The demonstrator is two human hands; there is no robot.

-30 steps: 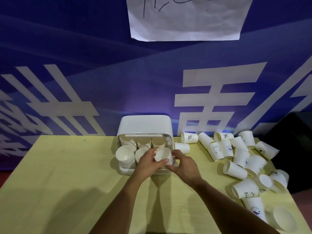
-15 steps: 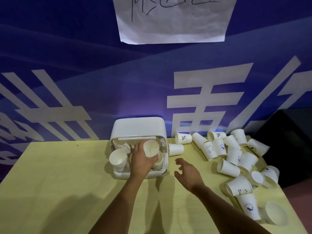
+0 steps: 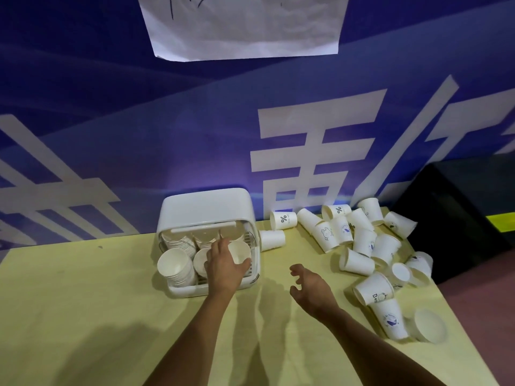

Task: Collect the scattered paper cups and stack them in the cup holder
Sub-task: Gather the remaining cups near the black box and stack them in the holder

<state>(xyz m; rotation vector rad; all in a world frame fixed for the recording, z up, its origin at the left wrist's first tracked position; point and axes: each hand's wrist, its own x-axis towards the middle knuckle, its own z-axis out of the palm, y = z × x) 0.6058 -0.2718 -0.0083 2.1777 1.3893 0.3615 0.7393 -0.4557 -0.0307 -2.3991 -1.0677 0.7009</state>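
Left hand [image 3: 224,267] was at the cup holder [image 3: 206,207], fingers and thumb curled round one paper cup [image 3: 240,252]. The cup's mouth was tipped up toward the camera, at the holder's right front corner. Could not tell whether it was seated on a stack or held just above one. The holder stood at the far edge of the desk [image 3: 83,302], with a tall stack [image 3: 175,267] in its left front part. Right hand [image 3: 309,288] hovered above the desk, empty, fingers loosely spread and slightly bent, touching nothing. The scattered cups [image 3: 362,246] lay to that hand's right and beyond it, mostly tipped on their sides, long axes pointing every way. Nearest of the heap was a fallen cup [image 3: 356,262], axis roughly left-to-right, wider end seemingly toward the hand. One stray cup [image 3: 271,240] lay on its side just beside the holder's right wall. Judged: the right hand was free and nearer the heap, the left occupied. The next pick would call for a reach rightward and a grip across a cup's side wall. Many cups lay loose, so the task looked well short of done.
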